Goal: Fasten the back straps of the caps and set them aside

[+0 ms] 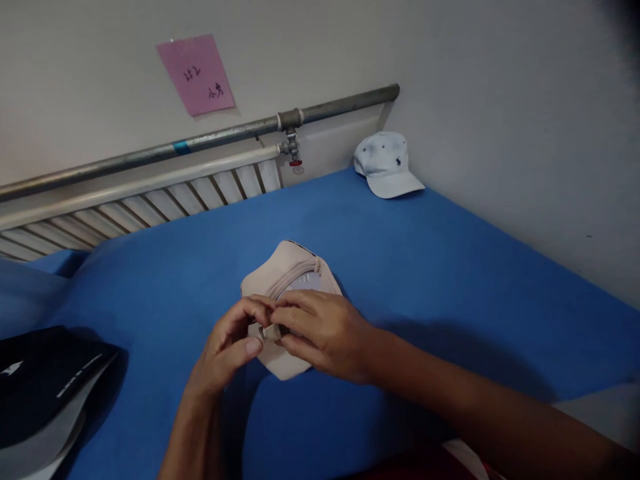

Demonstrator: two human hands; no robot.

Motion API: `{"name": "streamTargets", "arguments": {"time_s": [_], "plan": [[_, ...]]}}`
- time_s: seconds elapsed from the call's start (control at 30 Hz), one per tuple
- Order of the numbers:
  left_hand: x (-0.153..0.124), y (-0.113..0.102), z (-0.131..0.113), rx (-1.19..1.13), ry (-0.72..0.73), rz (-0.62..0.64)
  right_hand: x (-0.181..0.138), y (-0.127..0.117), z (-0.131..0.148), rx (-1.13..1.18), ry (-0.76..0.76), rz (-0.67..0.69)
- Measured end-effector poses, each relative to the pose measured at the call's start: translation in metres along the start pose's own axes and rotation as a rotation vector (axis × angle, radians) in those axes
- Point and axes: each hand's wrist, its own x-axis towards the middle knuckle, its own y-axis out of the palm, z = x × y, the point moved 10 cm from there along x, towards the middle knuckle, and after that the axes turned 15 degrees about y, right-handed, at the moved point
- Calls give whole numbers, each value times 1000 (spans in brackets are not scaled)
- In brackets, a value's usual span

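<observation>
A beige cap (285,259) lies on the blue cloth in front of me, turned so that its inner band and greyish lining show. Its short back strap (273,333), with what looks like a small metal buckle, sticks up between my hands. My left hand (227,347) has its fingers curled round the strap's left side, with the thumb near the buckle. From the right, my right hand (325,327) pinches the strap's other side. My fingers partly hide the strap and the cap's near part.
A pale blue and white cap (387,165) sits in the far corner by the wall. Several stacked dark and grey caps (45,387) lie at left. A radiator (150,203) and metal pipe (230,135) run behind the blue surface (425,267). A pink note (197,77) hangs above.
</observation>
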Motion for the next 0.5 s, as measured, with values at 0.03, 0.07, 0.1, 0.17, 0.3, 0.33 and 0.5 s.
{"name": "streamTargets", "arguments": {"time_s": [0.03,0.07,0.1,0.17,0.3,0.33,0.5], "plan": [[1,3,-4,63,-1,34,0,2,1,-40,-6,16],[2,6,-8,134,-9,68,0,3,2,-82,-6,34],[4,8,-11,204,-14,100,1,4,3,-119,-3,48],[7,13,-18,317,0,145,1,3,5,-166,-2,60],[7,16,-23,350,4,177,1,-2,8,-138,-2,84],[5,15,-21,328,-14,179,0,-3,8,-131,1,90],[-4,9,-12,210,-83,172,0,-3,0,-68,55,137]]}}
